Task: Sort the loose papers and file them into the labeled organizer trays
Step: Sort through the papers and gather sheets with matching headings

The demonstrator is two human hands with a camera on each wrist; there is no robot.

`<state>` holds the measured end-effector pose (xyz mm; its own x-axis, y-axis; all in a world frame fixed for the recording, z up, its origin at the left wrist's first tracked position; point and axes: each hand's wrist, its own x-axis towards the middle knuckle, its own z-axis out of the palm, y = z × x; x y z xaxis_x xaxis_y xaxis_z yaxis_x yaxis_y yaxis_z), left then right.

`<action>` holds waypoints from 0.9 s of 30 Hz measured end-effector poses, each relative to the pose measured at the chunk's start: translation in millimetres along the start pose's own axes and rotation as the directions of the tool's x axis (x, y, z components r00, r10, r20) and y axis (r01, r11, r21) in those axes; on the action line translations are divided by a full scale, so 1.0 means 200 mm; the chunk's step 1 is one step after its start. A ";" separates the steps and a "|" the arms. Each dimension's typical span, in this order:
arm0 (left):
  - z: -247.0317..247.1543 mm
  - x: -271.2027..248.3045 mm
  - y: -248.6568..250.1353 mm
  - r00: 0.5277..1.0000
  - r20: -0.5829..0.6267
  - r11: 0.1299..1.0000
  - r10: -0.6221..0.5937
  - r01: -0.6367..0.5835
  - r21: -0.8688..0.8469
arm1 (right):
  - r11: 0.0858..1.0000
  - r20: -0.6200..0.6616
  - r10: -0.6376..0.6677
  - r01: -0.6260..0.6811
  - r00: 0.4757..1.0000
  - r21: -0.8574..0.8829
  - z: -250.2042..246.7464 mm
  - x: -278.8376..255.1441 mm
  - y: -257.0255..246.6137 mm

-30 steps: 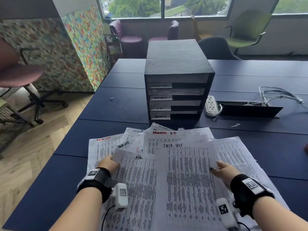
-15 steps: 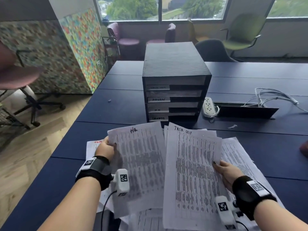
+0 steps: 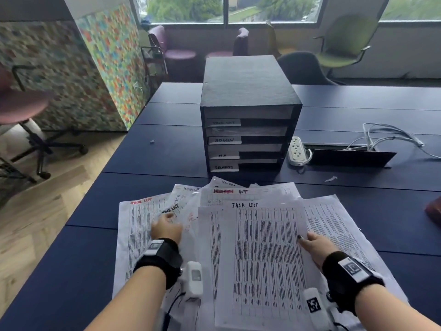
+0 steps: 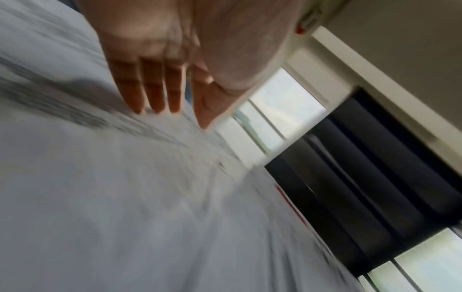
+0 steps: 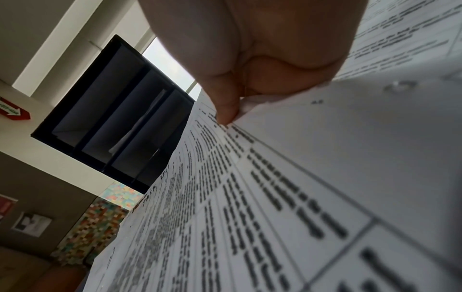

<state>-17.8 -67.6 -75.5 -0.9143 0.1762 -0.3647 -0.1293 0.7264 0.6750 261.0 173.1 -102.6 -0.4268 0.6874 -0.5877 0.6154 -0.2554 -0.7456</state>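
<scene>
Nearer than the organizer, right hand pinches the "TASK LIST" sheet; left hand, fingers straight, touches the loose papers (headings blurred).

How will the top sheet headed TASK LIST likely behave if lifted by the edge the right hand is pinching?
Probably floppy: the TASK LIST sheet is one thin printed page and already bows near the right hand. Likely very light. It may slide, or drag neighbours along, since it lies on the fanned loose papers that the left hand touches.
</scene>
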 end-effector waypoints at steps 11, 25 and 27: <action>-0.09 0.06 -0.02 0.987 -0.069 0.918 -0.145 0.108 -0.382 | 0.994 0.043 -0.026 0.031 0.999 -0.106 0.02 -0.10 -0.07; -0.25 -0.01 0.34 0.885 -0.320 0.795 0.337 -0.450 -0.407 | 0.966 0.036 -0.005 0.014 0.999 -0.258 0.02 -0.10 -0.07; -0.31 -0.06 0.40 0.804 -0.396 0.717 0.443 -0.583 -0.382 | 0.967 0.050 -0.011 0.024 0.999 -0.255 0.01 -0.10 -0.07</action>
<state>-40.7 -52.6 23.1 -0.9446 0.2008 0.2597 0.2938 0.1643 0.9416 259.2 161.1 -81.0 -0.4662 0.6553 -0.5944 0.7539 -0.0573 -0.6544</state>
